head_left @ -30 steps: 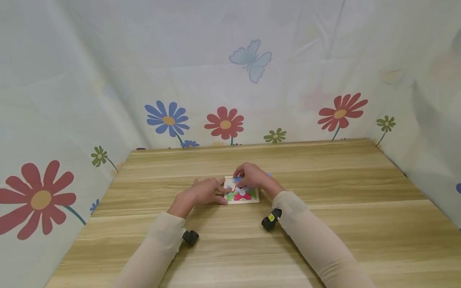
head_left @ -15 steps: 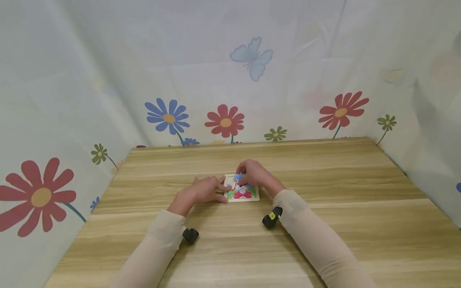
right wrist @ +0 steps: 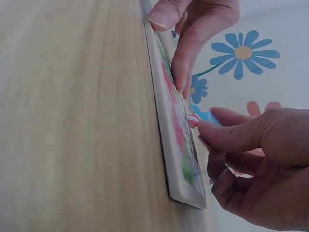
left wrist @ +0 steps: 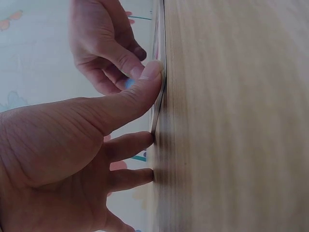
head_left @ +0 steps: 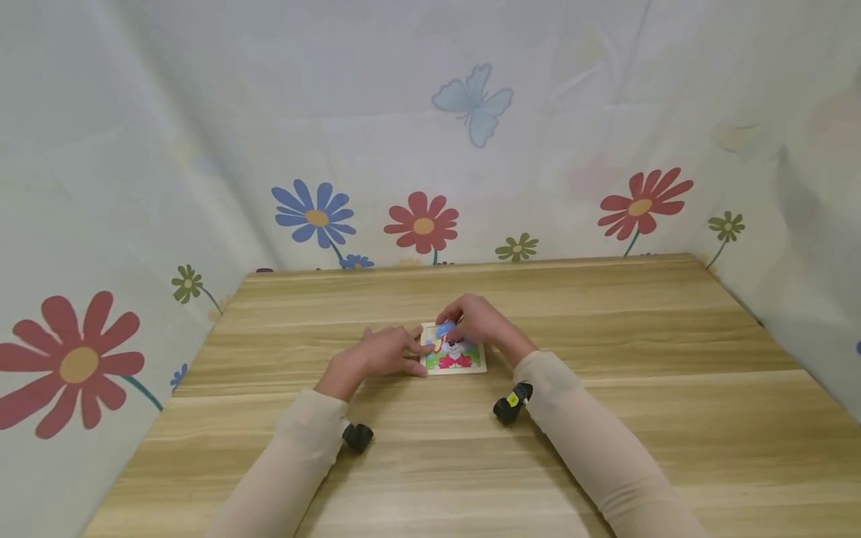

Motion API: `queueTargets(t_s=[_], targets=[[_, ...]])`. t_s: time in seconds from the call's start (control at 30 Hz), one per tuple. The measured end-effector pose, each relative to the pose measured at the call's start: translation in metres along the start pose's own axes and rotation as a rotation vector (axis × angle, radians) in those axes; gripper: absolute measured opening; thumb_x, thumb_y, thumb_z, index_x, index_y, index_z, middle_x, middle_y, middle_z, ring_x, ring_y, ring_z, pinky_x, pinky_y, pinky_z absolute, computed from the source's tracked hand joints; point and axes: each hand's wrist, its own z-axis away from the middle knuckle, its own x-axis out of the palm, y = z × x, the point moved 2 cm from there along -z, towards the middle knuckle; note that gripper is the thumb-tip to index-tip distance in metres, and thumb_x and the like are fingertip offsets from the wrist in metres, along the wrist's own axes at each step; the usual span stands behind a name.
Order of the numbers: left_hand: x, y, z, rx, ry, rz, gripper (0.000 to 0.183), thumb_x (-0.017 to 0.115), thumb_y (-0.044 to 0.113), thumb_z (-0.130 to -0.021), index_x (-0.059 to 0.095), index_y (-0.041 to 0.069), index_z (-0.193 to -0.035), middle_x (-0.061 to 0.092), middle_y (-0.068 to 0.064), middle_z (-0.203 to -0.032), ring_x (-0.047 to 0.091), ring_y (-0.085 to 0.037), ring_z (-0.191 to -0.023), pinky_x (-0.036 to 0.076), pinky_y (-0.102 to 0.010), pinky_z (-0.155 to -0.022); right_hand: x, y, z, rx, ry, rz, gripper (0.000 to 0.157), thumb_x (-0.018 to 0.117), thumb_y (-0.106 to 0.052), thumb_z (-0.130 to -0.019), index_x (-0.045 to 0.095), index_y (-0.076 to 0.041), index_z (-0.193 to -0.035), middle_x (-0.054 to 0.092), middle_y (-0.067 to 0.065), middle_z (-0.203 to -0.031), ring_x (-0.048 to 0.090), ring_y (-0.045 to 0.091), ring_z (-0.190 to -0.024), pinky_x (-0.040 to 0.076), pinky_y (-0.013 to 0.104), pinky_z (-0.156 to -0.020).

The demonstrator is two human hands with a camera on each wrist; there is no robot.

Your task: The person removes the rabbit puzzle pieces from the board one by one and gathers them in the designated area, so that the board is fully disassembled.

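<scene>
A small square puzzle board [head_left: 464, 370] with a pale wooden rim lies on the table, showing a white-faced cartoon animal in red over green. My left hand [head_left: 383, 353] rests at its left side with fingers spread, the thumb on the near corner of the rim and a fingertip over the picture. Over the board's upper part, my right hand [head_left: 479, 320] pinches a blue puzzle piece [right wrist: 207, 116] with a red-and-white striped part between thumb and index finger. In the right wrist view the piece is tilted, its lower end right at the picture's surface.
The board lies on a wood-grain table [head_left: 430, 463]. Behind and beside it hangs a pale cloth [head_left: 377, 134] printed with flowers and a butterfly. Small black wrist cameras, one of them the right one [head_left: 510, 405], hang below the sleeves.
My right hand has shifted slightly over the top of the board, still pinching the blue piece. My left hand stays at the board's left side. The head view has tilted slightly.
</scene>
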Motion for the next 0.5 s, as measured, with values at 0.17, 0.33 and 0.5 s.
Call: queueTargets(t_s=[0.17, 0.33, 0.5], targets=[[0.001, 0.0, -0.002, 0.003, 0.006, 0.001, 0.054, 0.073, 0.045, -0.087, 0.06, 0.031, -0.137, 0.035, -0.007, -0.158, 0.035, -0.034, -0.144, 0.014, -0.08, -0.104, -0.012, 0.002, 0.004, 0.006, 0.03, -0.039, 0.022, 0.071, -0.003, -0.092, 0.079, -0.013, -0.11, 0.072, 0.003, -0.109, 0.059, 0.021, -0.097, 0.052, 0.035, -0.084], [0.003, 0.0, -0.003, -0.008, -0.006, 0.008, 0.054, 0.073, 0.045, -0.087, 0.06, 0.031, -0.138, 0.033, -0.006, -0.159, 0.033, -0.033, -0.145, 0.013, -0.079, -0.105, -0.028, 0.01, 0.012, 0.043, 0.052, -0.08, 0.022, 0.067, -0.01, -0.097, 0.076, -0.011, -0.116, 0.07, 0.004, -0.116, 0.062, 0.021, -0.103, 0.051, 0.04, -0.093], [0.001, 0.0, -0.001, -0.017, 0.0, 0.019, 0.055, 0.074, 0.044, -0.087, 0.06, 0.031, -0.138, 0.032, -0.006, -0.159, 0.029, -0.034, -0.146, 0.01, -0.079, -0.106, -0.05, 0.022, 0.024, 0.074, 0.05, -0.096, 0.025, 0.063, -0.01, -0.099, 0.073, -0.008, -0.122, 0.07, 0.007, -0.119, 0.065, 0.022, -0.101, 0.052, 0.042, -0.092]])
